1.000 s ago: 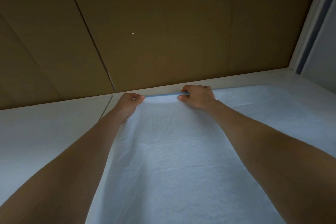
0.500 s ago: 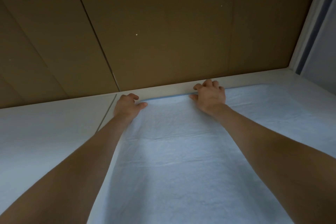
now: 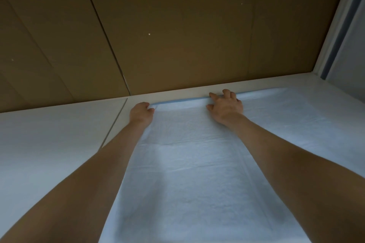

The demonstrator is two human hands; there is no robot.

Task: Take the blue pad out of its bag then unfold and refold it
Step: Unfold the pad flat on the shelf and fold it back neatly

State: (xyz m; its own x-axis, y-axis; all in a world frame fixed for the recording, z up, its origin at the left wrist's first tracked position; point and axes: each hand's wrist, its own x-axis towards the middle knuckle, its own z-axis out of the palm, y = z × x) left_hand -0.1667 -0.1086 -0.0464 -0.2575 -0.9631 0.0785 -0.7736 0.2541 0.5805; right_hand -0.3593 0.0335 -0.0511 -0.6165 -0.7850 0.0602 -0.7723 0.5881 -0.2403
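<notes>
- pad (image 3: 197, 173) lies spread on the white surface (image 3: 49, 140), pale side up, out of any bag; it reaches from the bottom of the view to just short of the surface's far edge; faint fold lines cross it from side to side
- its far hem shows as a darker blue strip, slightly lifted between the two hands
- left hand (image 3: 141, 113) is at the pad's far left corner; its fingers are curled round that corner and pinch it; the forearm runs along the pad's left side
- right hand (image 3: 226, 105) is on the far hem, to the right of the left hand and apart from it; its fingers are bent over the hem with the thumb on top of the pad, grasping the hem
- the pad runs on past the right hand toward the surface's far right corner
- a brown wall (image 3: 177, 25) stands along the surface's far edge; a pale frame (image 3: 335, 31) rises at the far right corner
- a seam (image 3: 114, 122) in the surface runs just left of the left hand
</notes>
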